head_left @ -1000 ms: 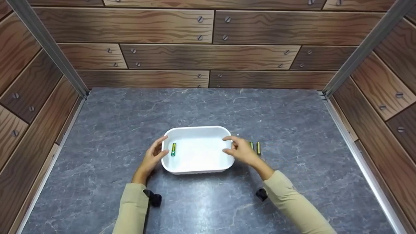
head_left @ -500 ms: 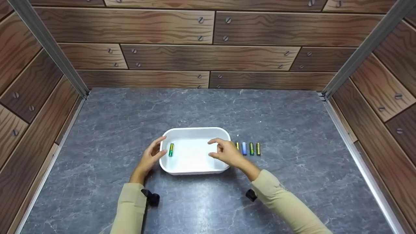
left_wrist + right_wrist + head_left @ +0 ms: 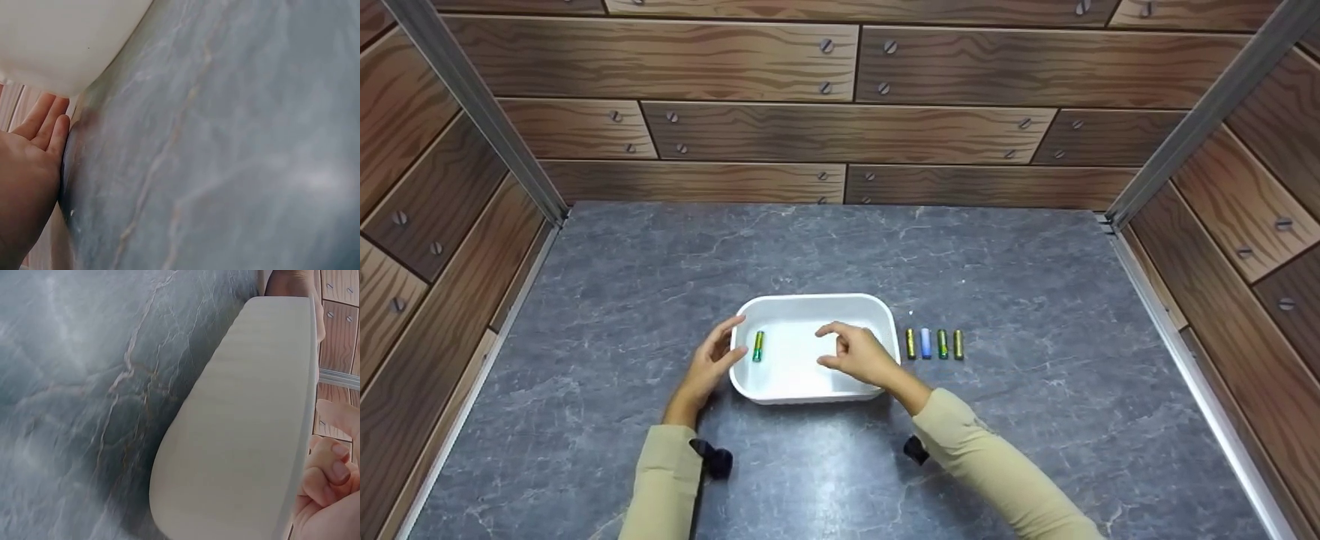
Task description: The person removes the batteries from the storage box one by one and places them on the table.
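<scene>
A white plastic tub stands on the table, with one green-and-yellow battery lying inside near its left end. My left hand holds the tub's left end, thumb at the rim and fingers along the corner; the left wrist view shows several fingers stretched beside the tub wall. Over the inside of the tub is my right hand, thumb and index finger parted toward the battery, with nothing between them. Its other fingers are curled in the right wrist view. A row of batteries, including a yellow one and a blue one, lies right of the tub.
Two more batteries, a green one and a golden one, end that row. The grey marbled table is bounded by a wood-pattern back wall and side walls, with metal posts at the corners.
My right hand has moved left from the tub's right rim to over its inside, uncovering the row of batteries. The tub and my left hand have shifted only slightly.
</scene>
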The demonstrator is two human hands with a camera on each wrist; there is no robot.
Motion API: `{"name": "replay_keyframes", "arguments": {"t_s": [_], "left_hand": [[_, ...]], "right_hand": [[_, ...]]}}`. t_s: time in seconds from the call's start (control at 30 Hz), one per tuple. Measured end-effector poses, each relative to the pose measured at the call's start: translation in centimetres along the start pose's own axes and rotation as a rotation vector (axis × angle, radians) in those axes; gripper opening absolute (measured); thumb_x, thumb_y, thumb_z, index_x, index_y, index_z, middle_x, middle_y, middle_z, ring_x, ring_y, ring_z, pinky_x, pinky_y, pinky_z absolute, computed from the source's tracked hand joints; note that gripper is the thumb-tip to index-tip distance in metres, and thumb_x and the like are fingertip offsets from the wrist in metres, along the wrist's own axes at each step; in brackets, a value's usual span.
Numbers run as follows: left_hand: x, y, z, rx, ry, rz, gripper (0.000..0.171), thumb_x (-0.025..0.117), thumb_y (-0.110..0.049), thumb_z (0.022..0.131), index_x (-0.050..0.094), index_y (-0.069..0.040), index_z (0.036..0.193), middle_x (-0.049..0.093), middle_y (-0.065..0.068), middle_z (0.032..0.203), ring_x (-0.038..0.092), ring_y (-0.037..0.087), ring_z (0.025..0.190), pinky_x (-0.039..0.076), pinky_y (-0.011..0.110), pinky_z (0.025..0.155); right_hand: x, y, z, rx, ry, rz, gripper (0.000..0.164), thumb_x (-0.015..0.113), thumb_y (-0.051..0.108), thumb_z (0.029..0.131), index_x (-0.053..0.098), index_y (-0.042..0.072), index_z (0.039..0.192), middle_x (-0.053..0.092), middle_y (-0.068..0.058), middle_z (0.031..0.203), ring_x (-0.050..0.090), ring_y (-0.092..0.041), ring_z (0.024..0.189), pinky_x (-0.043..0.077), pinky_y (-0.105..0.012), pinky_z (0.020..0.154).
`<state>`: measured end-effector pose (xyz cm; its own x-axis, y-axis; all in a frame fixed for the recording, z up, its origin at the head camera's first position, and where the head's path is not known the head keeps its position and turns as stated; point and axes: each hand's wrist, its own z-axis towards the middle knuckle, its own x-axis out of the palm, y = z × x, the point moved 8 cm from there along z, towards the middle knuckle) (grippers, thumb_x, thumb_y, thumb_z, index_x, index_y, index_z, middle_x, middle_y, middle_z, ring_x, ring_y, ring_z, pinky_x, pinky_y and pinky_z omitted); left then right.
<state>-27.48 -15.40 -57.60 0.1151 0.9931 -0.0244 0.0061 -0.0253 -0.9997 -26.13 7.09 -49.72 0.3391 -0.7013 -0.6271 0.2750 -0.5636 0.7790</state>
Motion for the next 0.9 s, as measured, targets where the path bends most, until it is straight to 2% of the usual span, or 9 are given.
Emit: {"name": "replay_keyframes", "arguments": {"t_s": [0.2,0.47,0.7,0.9], "left_hand": [[0.1,0.3,-0.1,-0.029,0.011,0.005,0.054,0.058,-0.002,0.093,0.041,-0.003,0.144,0.043,0.022,0.149,0.044,0.032,0.137,0.041,0.009,0.095],[0.0,0.4,0.0,-0.041,0.006,0.012,0.055,0.06,-0.003,0.092,0.042,-0.006,0.144,0.046,0.02,0.148,0.048,0.022,0.131,0.04,0.01,0.095],[0.2,0.3,0.0,-0.024,0.029,-0.016,0.056,0.059,-0.003,0.093,0.04,-0.005,0.145,0.043,0.021,0.149,0.043,0.033,0.137,0.04,0.01,0.096],[0.2,0.3,-0.1,-0.023,0.016,-0.009,0.055,0.058,-0.002,0.093,0.04,-0.004,0.145,0.044,0.023,0.148,0.045,0.035,0.134,0.042,0.012,0.093]], "right_hand": [[1.2,0.1,0.4,0.024,0.035,-0.005,0.038,0.072,0.009,0.084,0.062,-0.001,0.119,0.038,0.007,0.053,0.032,-0.005,0.047,0.03,-0.017,0.051],[2.6,0.2,1.3,0.048,0.054,-0.043,0.038,0.073,0.012,0.084,0.062,0.001,0.119,0.04,0.007,0.055,0.034,-0.006,0.049,0.028,-0.018,0.049],[3.8,0.3,2.3,0.093,0.048,-0.086,0.037,0.074,0.013,0.083,0.063,0.004,0.118,0.04,0.007,0.057,0.035,-0.006,0.05,0.027,-0.018,0.049],[5.2,0.1,3.3,0.136,0.041,-0.084,0.039,0.075,0.016,0.082,0.063,0.004,0.118,0.042,0.007,0.059,0.037,-0.005,0.052,0.028,-0.017,0.049]]}}
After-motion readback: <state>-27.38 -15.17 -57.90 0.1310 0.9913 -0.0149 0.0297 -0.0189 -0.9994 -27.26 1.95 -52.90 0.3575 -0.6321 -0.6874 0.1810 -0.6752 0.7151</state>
